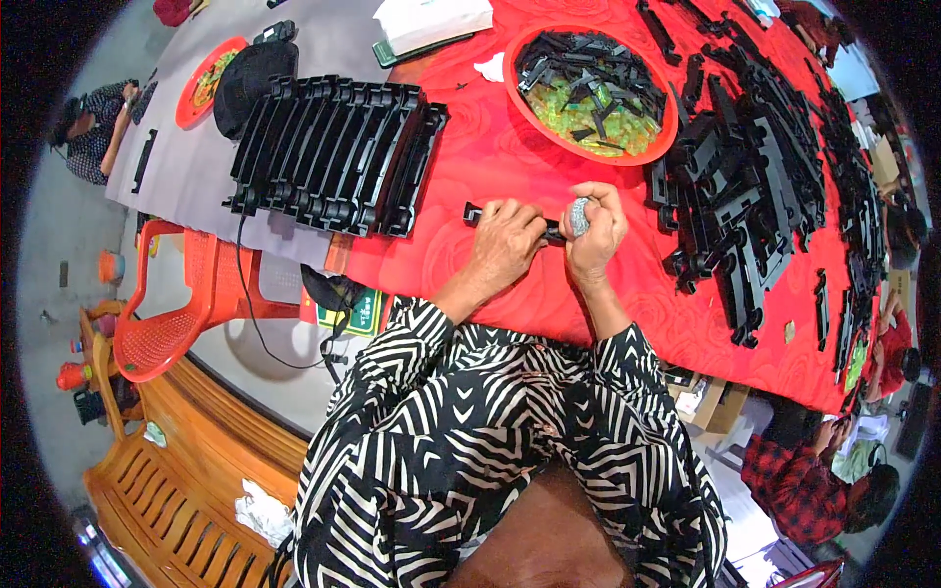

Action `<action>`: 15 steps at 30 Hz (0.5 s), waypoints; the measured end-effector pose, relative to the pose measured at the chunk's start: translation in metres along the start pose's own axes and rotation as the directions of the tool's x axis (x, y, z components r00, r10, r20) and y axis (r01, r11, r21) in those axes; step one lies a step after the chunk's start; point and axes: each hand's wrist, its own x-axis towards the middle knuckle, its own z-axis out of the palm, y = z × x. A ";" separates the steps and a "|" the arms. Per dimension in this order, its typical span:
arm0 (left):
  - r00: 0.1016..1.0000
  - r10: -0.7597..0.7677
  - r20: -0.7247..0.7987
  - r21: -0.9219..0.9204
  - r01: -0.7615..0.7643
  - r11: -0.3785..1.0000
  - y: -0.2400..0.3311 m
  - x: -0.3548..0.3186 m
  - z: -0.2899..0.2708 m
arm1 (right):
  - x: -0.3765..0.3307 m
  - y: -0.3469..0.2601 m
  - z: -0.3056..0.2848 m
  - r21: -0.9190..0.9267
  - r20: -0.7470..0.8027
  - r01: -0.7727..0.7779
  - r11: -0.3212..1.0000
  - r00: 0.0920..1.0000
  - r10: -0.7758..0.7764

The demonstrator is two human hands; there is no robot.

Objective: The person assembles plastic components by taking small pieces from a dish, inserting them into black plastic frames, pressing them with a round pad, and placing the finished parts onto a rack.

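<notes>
My left hand [507, 241] is closed on a long, narrow black plastic part [472, 213], which lies on the red cloth and sticks out past the fingers. Close to its right end, my right hand [596, 233] wraps round a silvery-grey, rounded handle [579, 218]. The lower end of whatever that handle belongs to is hidden by the fist. Just beyond both hands stands a red bowl [630, 158], filled with small black pieces and yellow-green clear ones. Left of my hands, a row of black plastic parts [328, 157] sits neatly side by side.
A large loose heap of black parts [745, 211] covers the table's right side. Left lie a black cap [245, 86] and another red bowl [188, 113]. A red plastic chair [162, 333] and wooden bench [186, 500] stand left. Other people sit around the table.
</notes>
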 end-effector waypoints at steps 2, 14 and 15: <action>1.000 0.017 0.014 0.014 -0.017 1.000 0.000 0.001 0.001 | 0.000 0.003 -0.001 -0.099 0.020 0.040 0.994 0.999 -0.038; 0.997 -0.056 -0.053 -0.221 0.043 0.974 -0.005 -0.008 -0.007 | 0.005 -0.016 -0.009 0.312 -0.044 -0.033 0.950 0.998 0.049; 0.997 -0.054 -0.048 -0.218 0.042 0.975 -0.004 -0.008 -0.011 | 0.004 -0.025 -0.012 0.342 -0.068 -0.014 0.940 0.997 0.039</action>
